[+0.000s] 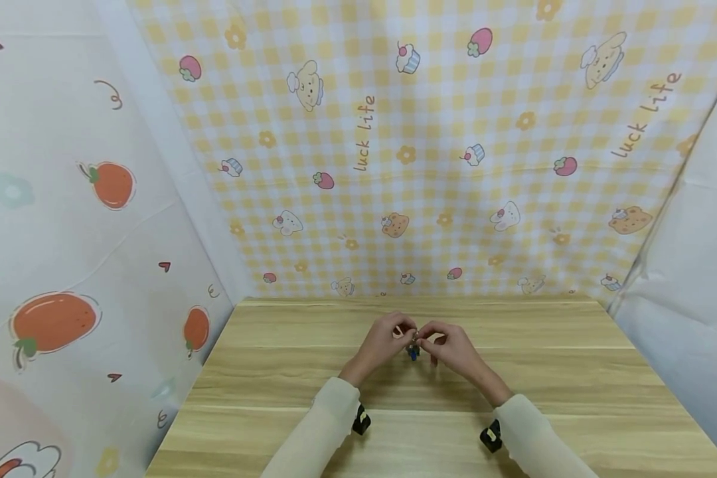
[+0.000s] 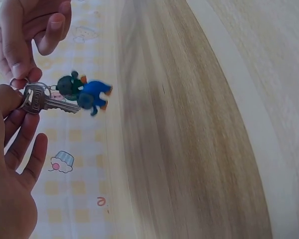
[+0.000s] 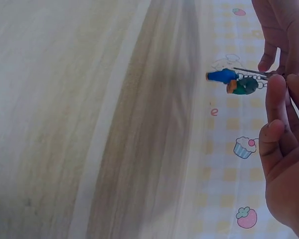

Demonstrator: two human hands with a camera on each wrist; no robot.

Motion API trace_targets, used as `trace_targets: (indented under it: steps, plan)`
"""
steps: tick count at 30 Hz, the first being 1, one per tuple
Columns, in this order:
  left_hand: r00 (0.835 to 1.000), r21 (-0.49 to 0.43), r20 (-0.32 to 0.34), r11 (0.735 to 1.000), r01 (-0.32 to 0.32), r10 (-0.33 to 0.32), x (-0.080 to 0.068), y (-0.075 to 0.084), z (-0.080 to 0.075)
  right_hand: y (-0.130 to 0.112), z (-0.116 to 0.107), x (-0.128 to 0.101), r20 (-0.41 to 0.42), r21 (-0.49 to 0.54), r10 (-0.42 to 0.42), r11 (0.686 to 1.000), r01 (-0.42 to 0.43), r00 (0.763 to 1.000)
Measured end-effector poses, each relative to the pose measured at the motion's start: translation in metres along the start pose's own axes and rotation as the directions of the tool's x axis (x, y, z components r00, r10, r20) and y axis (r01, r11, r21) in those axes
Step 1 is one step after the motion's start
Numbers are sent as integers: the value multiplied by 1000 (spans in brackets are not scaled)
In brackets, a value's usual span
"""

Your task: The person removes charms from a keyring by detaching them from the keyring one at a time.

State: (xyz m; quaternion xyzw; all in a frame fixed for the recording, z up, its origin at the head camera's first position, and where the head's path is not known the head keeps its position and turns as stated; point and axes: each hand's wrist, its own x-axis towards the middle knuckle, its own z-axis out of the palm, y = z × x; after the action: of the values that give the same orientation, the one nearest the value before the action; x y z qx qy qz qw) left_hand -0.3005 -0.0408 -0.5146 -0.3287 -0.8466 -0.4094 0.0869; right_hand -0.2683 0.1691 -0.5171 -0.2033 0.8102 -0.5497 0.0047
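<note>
Both hands meet over the far middle of the table, holding a metal key ring [image 2: 19,82] that carries a silver key [image 2: 36,98]. My left hand [image 1: 388,338] pinches the head of the key between thumb and fingers, right where the ring passes through. From the other side, my right hand [image 1: 451,346] pinches the ring with thumb and forefinger. Two small figure charms dangle on short chains beside the key blade: a blue charm [image 2: 95,93] and a dark green charm [image 3: 246,85], both with orange parts. Fingers partly hide the ring in the right wrist view.
Below the hands lies the wood-grain table [image 1: 418,438]. A yellow checked cloth [image 1: 430,192] with cartoon prints hangs along its back edge. White cloth [image 1: 125,265] stands at the left side, and more white cloth [image 1: 693,279] on the right. Black wrist cameras sit at both cuffs.
</note>
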Motion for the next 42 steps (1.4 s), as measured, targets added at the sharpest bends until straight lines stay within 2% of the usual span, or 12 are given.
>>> trace_targets:
  steps: [10, 16, 25, 32, 42]
  plan:
    - [998, 43, -30, 997, -62, 63, -1, 2, 1, -3, -1, 4, -45, 19, 93, 996, -92, 995]
    - [996, 78, -31, 994, -76, 79, -2, 2, 5, -2, 3, 2, -42, 22, 125, 992, -125, 991]
    - [988, 126, -40, 981, -145, 151, -1, 3, 8, -2, 0, 3, -36, 45, 160, 986, -159, 986]
    - [984, 142, -31, 975, -171, 177, -1, 3, 10, 3, -3, 4, -22, 118, 187, 976, -183, 982]
    - [982, 158, -33, 971, -180, 188, 0, 7, 10, -2, -3, 1, -28, 211, 267, 944, -255, 963]
